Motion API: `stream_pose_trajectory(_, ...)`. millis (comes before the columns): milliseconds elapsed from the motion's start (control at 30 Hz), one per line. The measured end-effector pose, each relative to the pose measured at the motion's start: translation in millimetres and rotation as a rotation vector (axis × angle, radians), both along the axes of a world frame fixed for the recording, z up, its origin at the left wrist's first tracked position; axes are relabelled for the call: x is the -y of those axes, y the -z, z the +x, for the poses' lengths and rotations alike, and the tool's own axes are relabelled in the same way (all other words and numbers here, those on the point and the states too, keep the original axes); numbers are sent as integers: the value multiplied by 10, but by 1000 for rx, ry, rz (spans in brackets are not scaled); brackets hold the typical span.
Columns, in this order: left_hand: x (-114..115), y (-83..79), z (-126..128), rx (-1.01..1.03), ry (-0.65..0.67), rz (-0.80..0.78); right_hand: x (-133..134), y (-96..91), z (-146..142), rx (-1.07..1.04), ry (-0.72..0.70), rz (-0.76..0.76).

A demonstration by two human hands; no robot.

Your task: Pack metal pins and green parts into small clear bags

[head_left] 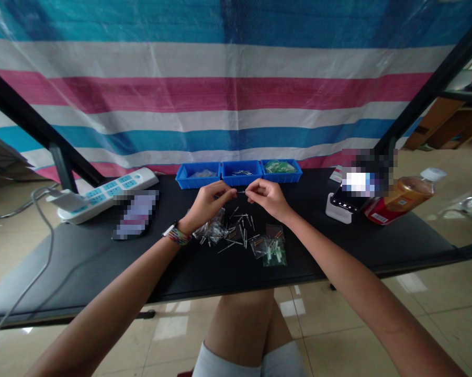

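Observation:
My left hand (pixel 210 201) and my right hand (pixel 267 198) are raised a little above the black table (pixel 102 256), fingertips almost meeting. Both pinch the ends of a thin metal pin (pixel 241 192) held between them. Below the hands lie several loose pins (pixel 242 225) and small clear plastic bags (pixel 212 230) of parts. A bag with green and white pieces (pixel 274 254) lies nearest me. My left wrist wears a watch and a colourful bracelet.
Three blue bins (pixel 238 173) stand in a row at the table's far edge. A white power strip (pixel 106 195) lies at left, a phone on a white stand (pixel 344 201) and a lying bottle (pixel 404 196) at right. A striped tarp hangs behind.

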State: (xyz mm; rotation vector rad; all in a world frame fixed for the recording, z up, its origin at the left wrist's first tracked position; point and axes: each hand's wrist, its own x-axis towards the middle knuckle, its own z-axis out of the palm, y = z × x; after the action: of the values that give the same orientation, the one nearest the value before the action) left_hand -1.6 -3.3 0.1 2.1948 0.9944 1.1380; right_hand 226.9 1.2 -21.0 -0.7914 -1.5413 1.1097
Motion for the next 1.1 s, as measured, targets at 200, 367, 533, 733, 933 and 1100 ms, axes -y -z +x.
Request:
stream_pose_trajectory(200, 20, -14, -20, 20, 39, -51, 8, 7, -21, 33, 8, 0)
stream_pose_trajectory(367, 14, -13, -34, -9, 40, -9, 9, 26, -28, 43, 31, 4)
stream_pose_trajectory(533, 0, -22, -23, -41, 3, 69, -1, 26, -25, 7, 13, -33)
stream_pose_trajectory(733, -28, -20, -22, -44, -23, 60, -18, 16, -19, -82, -28, -66)
stream_pose_trajectory(933, -40, 0, -20, -10, -9, 14, -19, 40, -27, -85, -14, -67)
stream_pose_trajectory(1100, -29, -9, -12, 23, -2, -39, 6, 20, -31, -98, -51, -96)
